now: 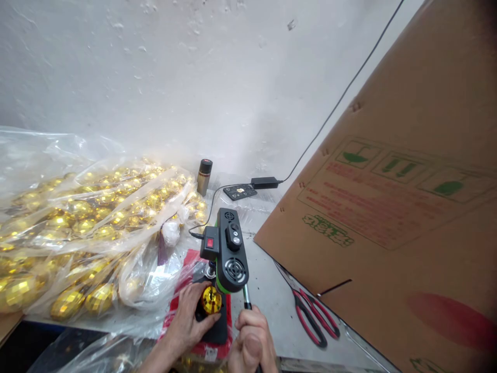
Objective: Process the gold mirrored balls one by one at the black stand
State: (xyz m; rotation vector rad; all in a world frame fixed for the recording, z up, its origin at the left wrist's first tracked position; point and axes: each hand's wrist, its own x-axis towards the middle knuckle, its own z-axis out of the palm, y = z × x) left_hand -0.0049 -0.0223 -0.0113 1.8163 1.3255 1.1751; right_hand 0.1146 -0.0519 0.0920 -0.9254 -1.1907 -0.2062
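A small black bench drill press with a red switch stands on a red cloth near the table's front edge. Under its head, on the black base, sits a shiny gold faceted ball. My left hand grips the ball from the left, thumb at its lower side and fingers at its upper side. My right hand is wrapped round the black grip of the metal lever on the machine's right side.
Plastic bags of gold balls cover the left. Red-handled scissors lie right of the machine, beside a large cardboard box. Behind stand a dark-capped bottle, a phone-like object and a power adapter with its cable.
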